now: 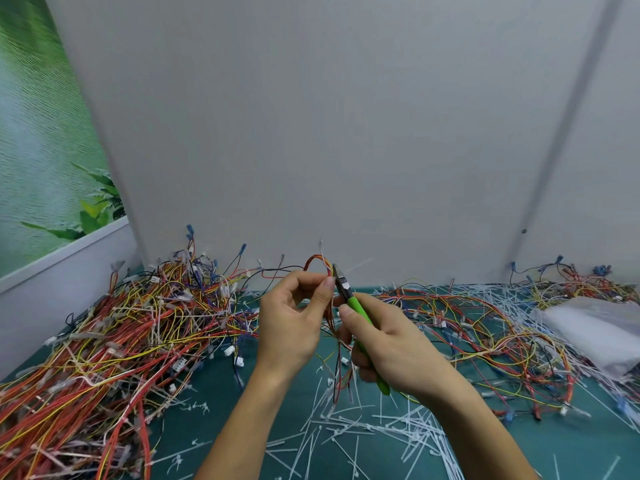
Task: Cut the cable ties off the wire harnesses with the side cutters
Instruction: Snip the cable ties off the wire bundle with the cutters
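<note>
Side cutters (354,303) with green handles, gripped in the right hand (391,351): fingers curled round the handles, thumb laid along the upper one, dark head sticking up out of the fist. Head tip against the wire harness (317,263), a thin bundle of orange, red and white wires, raised above the table in front of the wall. Blades too small to judge, apart or together. Harness pinched between thumb and forefinger of the left hand (291,327), right beside the cutter head; other left fingers loosely curled. Above the pinch, the looped top of the bundle; below, loose ends hanging down between the two wrists. Pale blurred strip slanting up and right from the cutter tip, not clear enough to name. Underneath, green mat (214,410) strewn with cut white cable ties (381,427), thickest near and right. To the left, a big heap of tied harnesses (121,341) in red, yellow and orange. To the right, a looser tangle of wires (485,334), and past it a white plastic bag (595,327) at the edge. Behind, grey wall panel (311,133); far left, green leafy poster (34,133).
</note>
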The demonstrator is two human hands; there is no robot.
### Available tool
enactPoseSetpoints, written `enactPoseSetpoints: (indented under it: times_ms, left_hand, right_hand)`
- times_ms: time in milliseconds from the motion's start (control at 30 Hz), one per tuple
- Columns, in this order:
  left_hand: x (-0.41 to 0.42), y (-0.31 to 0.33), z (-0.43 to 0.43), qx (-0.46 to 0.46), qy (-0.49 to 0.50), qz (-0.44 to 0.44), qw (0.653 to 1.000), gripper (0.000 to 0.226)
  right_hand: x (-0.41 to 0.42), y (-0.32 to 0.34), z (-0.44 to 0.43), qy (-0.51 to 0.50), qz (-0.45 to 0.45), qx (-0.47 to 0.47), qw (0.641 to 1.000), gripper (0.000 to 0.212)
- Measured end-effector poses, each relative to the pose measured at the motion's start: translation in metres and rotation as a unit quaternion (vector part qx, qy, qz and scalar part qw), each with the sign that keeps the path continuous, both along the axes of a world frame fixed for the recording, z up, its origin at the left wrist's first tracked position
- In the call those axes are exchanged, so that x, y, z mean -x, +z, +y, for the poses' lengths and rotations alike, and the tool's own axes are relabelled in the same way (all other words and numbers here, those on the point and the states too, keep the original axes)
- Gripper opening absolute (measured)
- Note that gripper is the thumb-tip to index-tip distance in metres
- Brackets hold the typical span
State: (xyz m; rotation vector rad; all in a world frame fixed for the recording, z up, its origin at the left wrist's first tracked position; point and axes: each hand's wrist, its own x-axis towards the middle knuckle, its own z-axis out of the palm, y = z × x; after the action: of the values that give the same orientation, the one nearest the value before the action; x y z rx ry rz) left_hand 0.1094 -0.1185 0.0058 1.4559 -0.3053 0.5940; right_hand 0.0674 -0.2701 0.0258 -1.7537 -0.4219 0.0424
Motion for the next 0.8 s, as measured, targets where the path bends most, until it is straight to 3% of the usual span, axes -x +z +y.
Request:
enactPoseSetpoints:
  times_ms: [167, 300, 467, 600, 800]
  left_hand:
    - [0.006, 0.011, 0.004, 0.152, -0.156, 0.116, 0.969, 0.015]
    - [0.006, 0.014, 0.007, 0.182, -0.231, 0.16, 0.942, 0.023]
    - [0.002, 0.009, 0.007, 0.142, -0.168, 0.142, 0.965, 0.024]
    - [0.0, 0.002, -0.001, 0.058, -0.085, 0.099, 0.99, 0.019]
    - [-0.001, -0.003, -0.005, -0.045, -0.01, 0.065, 0.997, 0.008]
  right_hand:
    - [0.002, 0.002, -0.003, 0.028, -0.052, 0.026, 0.998, 0.016]
    - [0.005, 0.006, -0.004, 0.017, -0.06, 0.041, 0.997, 0.016]
    - [0.005, 0.006, -0.001, -0.001, -0.085, 0.09, 0.992, 0.02]
    - [0.003, 0.003, -0.002, -0.015, -0.102, 0.115, 0.988, 0.021]
    - [0.0, 0.001, -0.005, -0.009, -0.098, 0.114, 0.989, 0.023]
